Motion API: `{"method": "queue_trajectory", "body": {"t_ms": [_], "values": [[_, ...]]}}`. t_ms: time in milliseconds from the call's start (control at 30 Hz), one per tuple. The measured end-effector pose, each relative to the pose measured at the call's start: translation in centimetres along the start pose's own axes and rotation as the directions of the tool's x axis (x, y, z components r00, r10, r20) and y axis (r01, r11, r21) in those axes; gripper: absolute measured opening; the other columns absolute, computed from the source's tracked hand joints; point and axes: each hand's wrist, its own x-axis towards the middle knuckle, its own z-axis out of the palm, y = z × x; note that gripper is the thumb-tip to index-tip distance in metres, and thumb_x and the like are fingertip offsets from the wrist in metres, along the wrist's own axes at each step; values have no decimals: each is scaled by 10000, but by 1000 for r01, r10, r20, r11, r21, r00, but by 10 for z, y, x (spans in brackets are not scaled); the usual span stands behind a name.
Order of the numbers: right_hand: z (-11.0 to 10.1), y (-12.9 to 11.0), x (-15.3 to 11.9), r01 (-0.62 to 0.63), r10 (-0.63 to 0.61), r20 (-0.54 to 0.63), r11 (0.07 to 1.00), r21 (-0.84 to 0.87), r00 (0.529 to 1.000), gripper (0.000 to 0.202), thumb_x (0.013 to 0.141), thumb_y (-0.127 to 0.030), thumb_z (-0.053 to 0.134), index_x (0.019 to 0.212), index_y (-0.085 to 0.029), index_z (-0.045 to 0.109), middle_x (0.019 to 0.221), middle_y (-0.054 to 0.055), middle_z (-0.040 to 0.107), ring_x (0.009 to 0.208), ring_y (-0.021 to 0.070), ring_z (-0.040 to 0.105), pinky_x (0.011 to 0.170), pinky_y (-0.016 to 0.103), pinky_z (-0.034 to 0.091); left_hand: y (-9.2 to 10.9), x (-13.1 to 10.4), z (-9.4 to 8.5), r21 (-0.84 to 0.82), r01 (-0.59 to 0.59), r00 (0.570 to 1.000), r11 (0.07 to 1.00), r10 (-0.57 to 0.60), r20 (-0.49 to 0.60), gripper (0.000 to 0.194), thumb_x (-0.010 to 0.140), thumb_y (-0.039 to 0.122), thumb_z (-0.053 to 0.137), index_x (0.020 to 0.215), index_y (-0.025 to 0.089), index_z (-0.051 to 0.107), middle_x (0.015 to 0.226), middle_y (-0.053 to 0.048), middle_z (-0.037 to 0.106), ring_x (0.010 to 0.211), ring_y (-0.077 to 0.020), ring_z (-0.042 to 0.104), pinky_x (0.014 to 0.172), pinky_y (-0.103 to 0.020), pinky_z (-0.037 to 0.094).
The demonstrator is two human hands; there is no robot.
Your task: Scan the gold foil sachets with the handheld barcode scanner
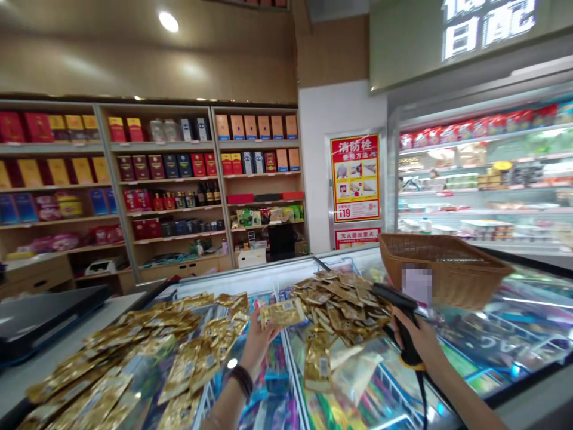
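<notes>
My left hand (263,334) is closed on one end of a gold foil packet (286,313), held up above the chest freezer with a pale label patch showing. In my right hand (421,337) is a black handheld barcode scanner (406,328), its head pointing left and a cable hanging from the handle. Beneath and beyond the held packet, a heap of gold packets (344,298) lies on the glass top. More gold packets (129,340) are spread over the left side, and a single one (317,361) lies in front of the heap.
A wicker basket (452,269) stands at the right on the freezer (206,276). A dark flat device (49,316) is at the far left. Shelves of boxes (165,167) line the back wall, beside a red notice (355,179) and a lit refrigerated display (487,179).
</notes>
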Motion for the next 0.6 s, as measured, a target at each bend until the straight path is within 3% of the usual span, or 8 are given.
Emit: {"method": "queue_trajectory", "body": {"t_ms": [100, 200, 300, 433, 600], "values": [[-18, 4, 3, -35, 39, -45, 996, 85, 998, 588, 536, -705, 902, 798, -205, 736, 508, -23, 602, 339, 132, 489, 319, 263, 368, -11, 13, 43, -48, 33, 999, 998, -33, 7, 484, 765, 266, 925, 1149, 228, 633, 1013, -54, 820, 999, -289, 828, 1092, -547, 608], [-25, 11, -1, -75, 83, -51, 986, 148, 995, 598, 511, -681, 933, 807, -199, 738, 516, -24, 610, 345, 116, 481, 318, 242, 362, -11, 23, 81, -107, 77, 994, 991, -67, 89, 355, 840, 203, 846, 1145, 198, 664, 1088, -88, 812, 1074, -269, 813, 1166, -491, 565], [-27, 16, -6, -105, 120, -71, 976, 189, 990, 594, 479, -659, 962, 762, -199, 718, 527, -17, 621, 353, 100, 482, 322, 222, 359, -6, 28, 104, -153, 157, 982, 976, -138, 127, 369, 854, 161, 807, 1200, 186, 679, 1237, -129, 779, 1192, -272, 775, 1199, -441, 544], [-25, 18, -7, -121, 133, -62, 977, 179, 989, 585, 513, -688, 941, 755, -204, 718, 543, -12, 633, 359, 105, 493, 321, 223, 363, -4, 27, 100, -168, 178, 980, 970, -159, 124, 306, 827, 115, 791, 1122, 163, 724, 1416, -172, 710, 1329, -310, 701, 1224, -447, 522], [-11, 18, -5, -106, 110, -29, 987, 119, 994, 554, 559, -680, 924, 711, -212, 668, 556, -1, 647, 368, 115, 504, 330, 238, 373, -4, 19, 56, -77, 127, 980, 989, -113, 163, 245, 805, 212, 834, 1045, 169, 813, 1404, -159, 738, 1311, -336, 708, 1243, -480, 494]]}}
